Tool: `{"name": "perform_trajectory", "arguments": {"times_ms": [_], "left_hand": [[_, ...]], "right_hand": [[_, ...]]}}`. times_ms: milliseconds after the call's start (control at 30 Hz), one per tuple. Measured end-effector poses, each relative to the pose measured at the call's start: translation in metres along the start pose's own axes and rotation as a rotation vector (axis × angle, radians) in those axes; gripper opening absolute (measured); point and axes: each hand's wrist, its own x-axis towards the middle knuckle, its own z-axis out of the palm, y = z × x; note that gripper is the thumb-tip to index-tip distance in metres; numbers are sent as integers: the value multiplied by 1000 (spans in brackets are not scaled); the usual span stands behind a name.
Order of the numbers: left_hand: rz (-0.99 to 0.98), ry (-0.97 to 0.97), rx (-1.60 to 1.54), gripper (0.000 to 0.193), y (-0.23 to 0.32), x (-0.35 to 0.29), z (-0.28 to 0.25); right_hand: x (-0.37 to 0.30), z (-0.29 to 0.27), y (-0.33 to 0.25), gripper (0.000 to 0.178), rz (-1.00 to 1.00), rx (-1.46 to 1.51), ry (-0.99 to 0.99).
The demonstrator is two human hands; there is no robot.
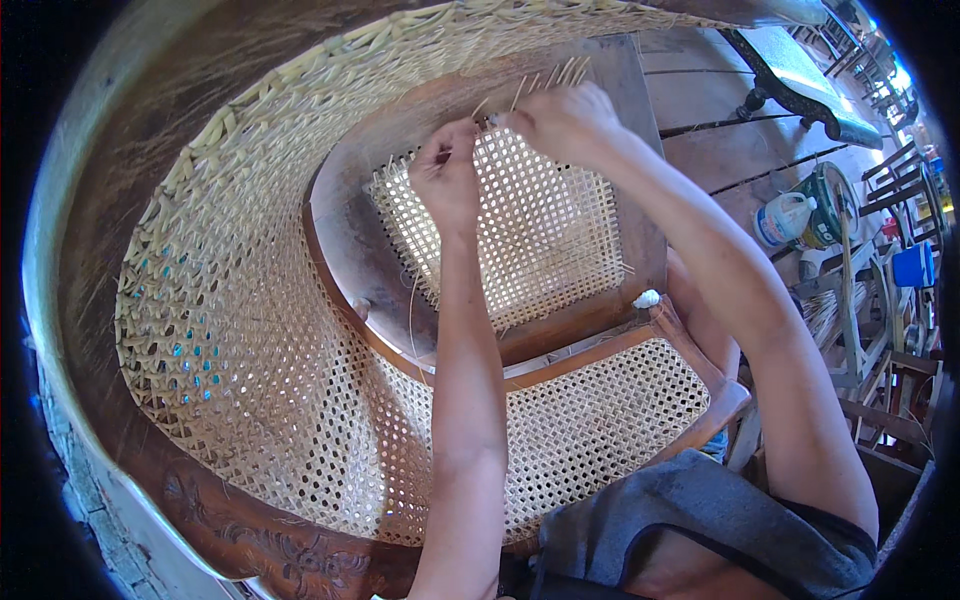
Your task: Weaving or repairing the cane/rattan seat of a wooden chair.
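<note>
Both hands meet at the far edge of a square woven cane panel (545, 235), set in a dark wooden seat frame (632, 150). My left hand (447, 178) is closed over the panel's far left part, its fingers curled in a pinch. Close to its right, my right hand (568, 122) bends over the same edge, fingertips pressed together. Whatever either pinch holds is too small or hidden to name. Several thin cane pegs (568, 72) stick up from the frame just beyond my right hand. A loose cane strand (412, 310) hangs by my left forearm.
A large curved cane backrest (250, 270) wraps round the left and far sides. Nearer me lies another cane-woven panel (610, 420), with a small white bundle (647, 298) at its corner. A white jug (785, 218), a green bucket (828, 205) and a blue container (912, 266) stand right.
</note>
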Motion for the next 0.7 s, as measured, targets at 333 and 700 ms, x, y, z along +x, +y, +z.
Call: {"name": "perform_trajectory", "arguments": {"times_ms": [333, 700], "left_hand": [[-19, 127, 380, 10, -9, -5, -6], [29, 139, 853, 28, -1, -14, 12]], "right_hand": [[16, 27, -6, 36, -7, 98, -59], [15, 26, -1, 36, -32, 142, -81]]}}
